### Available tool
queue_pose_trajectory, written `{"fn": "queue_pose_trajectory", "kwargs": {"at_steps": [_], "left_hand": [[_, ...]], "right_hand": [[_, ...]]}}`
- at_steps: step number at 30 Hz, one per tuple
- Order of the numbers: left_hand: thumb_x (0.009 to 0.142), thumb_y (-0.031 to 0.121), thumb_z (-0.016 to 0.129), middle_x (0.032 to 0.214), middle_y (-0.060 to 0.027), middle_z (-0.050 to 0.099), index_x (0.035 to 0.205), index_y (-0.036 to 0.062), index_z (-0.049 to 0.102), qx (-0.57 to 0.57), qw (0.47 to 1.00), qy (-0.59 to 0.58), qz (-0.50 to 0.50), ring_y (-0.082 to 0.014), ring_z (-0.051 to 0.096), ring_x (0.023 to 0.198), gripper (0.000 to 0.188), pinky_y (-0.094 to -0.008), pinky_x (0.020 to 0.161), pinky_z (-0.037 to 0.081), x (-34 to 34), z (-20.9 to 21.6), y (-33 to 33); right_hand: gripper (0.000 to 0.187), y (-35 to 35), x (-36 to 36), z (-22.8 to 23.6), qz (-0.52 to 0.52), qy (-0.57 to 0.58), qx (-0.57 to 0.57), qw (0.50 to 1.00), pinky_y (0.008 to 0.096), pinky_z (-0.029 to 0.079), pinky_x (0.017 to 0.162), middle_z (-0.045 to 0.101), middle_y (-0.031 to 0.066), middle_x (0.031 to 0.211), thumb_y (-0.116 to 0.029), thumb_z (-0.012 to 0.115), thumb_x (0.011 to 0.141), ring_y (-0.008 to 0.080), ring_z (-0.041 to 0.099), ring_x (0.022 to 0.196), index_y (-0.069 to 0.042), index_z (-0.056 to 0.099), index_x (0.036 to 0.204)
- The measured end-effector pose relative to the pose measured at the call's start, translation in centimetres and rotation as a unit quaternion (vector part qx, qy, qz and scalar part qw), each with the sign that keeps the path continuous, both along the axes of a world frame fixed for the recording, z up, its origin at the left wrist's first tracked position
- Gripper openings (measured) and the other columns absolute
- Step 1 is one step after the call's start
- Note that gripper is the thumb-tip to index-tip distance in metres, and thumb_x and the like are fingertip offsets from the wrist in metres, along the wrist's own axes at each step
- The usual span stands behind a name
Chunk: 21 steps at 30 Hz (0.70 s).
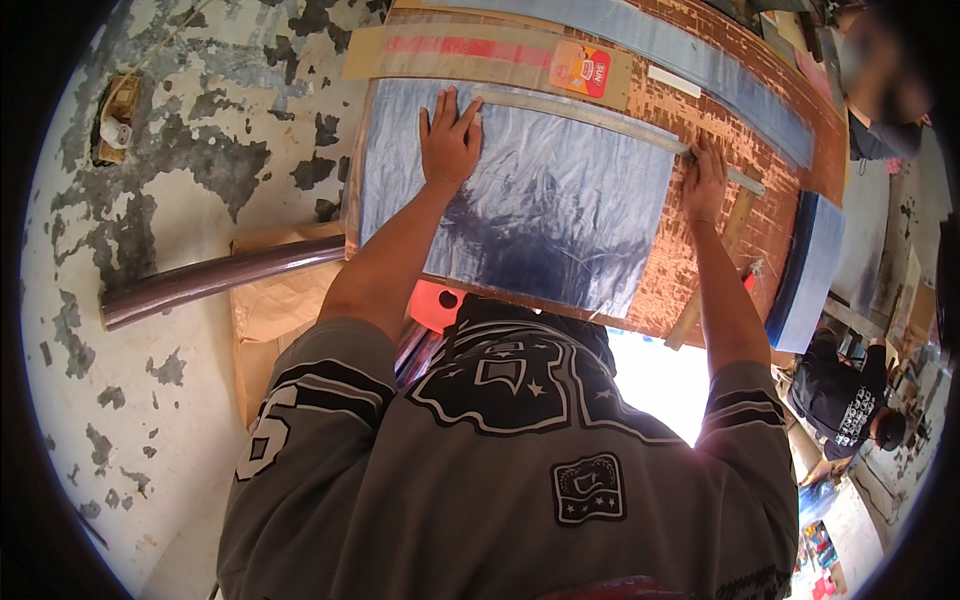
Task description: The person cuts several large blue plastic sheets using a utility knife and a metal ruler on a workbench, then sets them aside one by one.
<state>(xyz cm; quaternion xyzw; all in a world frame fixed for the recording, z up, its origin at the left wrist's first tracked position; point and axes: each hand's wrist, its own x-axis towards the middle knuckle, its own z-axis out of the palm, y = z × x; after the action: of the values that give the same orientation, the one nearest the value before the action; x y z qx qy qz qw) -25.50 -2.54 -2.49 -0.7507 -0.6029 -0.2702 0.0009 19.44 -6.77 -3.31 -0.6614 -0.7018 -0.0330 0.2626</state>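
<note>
A blue plastic sheet lies, wrinkled and shiny, on the worn orange-brown table, covering its near left part. A flat grey bar runs along the sheet's far side and reaches past it toward the table's right edge. The two hands are well apart: the left hand rests palm down, fingers spread, on the sheet just beside the bar's left end, while the right hand touches the bar near its right end, its fingers bent; whether it grips or only presses, I cannot tell. Beyond the sheet, toward the table's far edge, lie a cardboard strip with a red band, a short white strip and a long blue strip. A wooden stick slants to the table's near edge, and a folded blue bundle sits at its right edge.
</note>
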Motion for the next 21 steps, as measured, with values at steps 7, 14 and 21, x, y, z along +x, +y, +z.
{"fn": "queue_pose_trajectory", "kwargs": {"at_steps": [7,14,21], "left_hand": [[0.100,0.029,0.049,0.149,-0.0154,0.044,0.130,0.0227,0.064,-0.004,1.000,0.024,0.009,-0.0315,0.037,0.141,0.034,-0.0543,0.115,0.022,0.05,-0.11,0.12],[0.101,0.029,0.047,0.150,-0.0126,0.043,0.133,0.0230,0.061,-0.011,0.999,0.032,-0.001,-0.0298,0.034,0.143,0.035,-0.0542,0.116,0.020,0.21,-0.19,0.22],[0.099,0.029,0.048,0.149,-0.0131,0.045,0.133,0.0236,0.062,-0.006,0.999,0.046,-0.002,-0.0293,0.035,0.142,0.036,-0.0534,0.117,0.018,0.04,-0.20,0.34]], "right_hand": [[0.022,0.43,0.18,-0.44,0.000,-0.005,0.014,1.000,0.0453,0.032,0.114,0.056,0.0100,0.139,-0.011,0.054,0.091,0.0309,0.047,0.133,-0.009,0.063,0.111],[0.021,0.14,0.17,-0.44,-0.029,-0.014,-0.002,0.999,0.0431,0.031,0.116,0.054,0.0060,0.142,-0.012,0.051,0.093,0.0253,0.046,0.135,-0.012,0.062,0.111],[0.025,0.00,-0.14,-0.02,-0.030,-0.015,-0.016,0.999,0.0411,0.029,0.117,0.051,0.0053,0.145,-0.012,0.047,0.097,0.0243,0.043,0.137,-0.011,0.063,0.115]]}}
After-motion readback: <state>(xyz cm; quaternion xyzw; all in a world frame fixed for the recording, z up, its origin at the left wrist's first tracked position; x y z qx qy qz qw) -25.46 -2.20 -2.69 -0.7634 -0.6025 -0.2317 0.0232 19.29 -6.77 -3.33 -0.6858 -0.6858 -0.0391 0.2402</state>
